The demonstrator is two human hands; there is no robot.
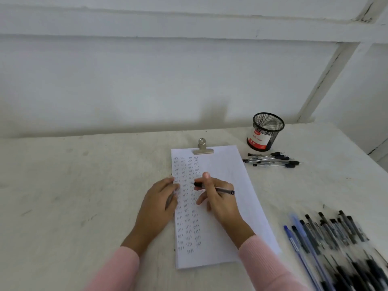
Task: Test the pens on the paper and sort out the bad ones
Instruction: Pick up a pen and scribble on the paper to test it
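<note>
1. Position. The ballpoint pen (pixel 222 190) under test lies across the upper middle of the paper (pixel 226 164), its tip pointing to 9 o'clock among the columns of test marks and its tail pointing to 3 o'clock.

2. Grip state. I read the right hand (pixel 218 198) as pinching the pen near its dark grip section, with the thumb raised and the other fingers curled round the barrel. The left hand (pixel 159 204) rests its fingertips on the paper's 9 o'clock edge. A slim grey object shows beneath it, and I cannot tell whether it is gripped.

3. Handling. I judge the pen light, stiff and smooth-barrelled, so it is liable to roll if laid down. Take hold at the grip section, close to the tip, for control of the stroke.

4. Paper. It is thin and flexible, secured only by the bulldog clip (pixel 203 149) at 12 o'clock. Hold down a free edge while marking.

5. Stock. The mesh pen cup (pixel 265 131) stands at 1 o'clock from the paper, a small group of pens (pixel 271 161) lies at 2 o'clock and a large pile of pens (pixel 336 234) at 4 o'clock, all on the table (pixel 84 185).
</note>
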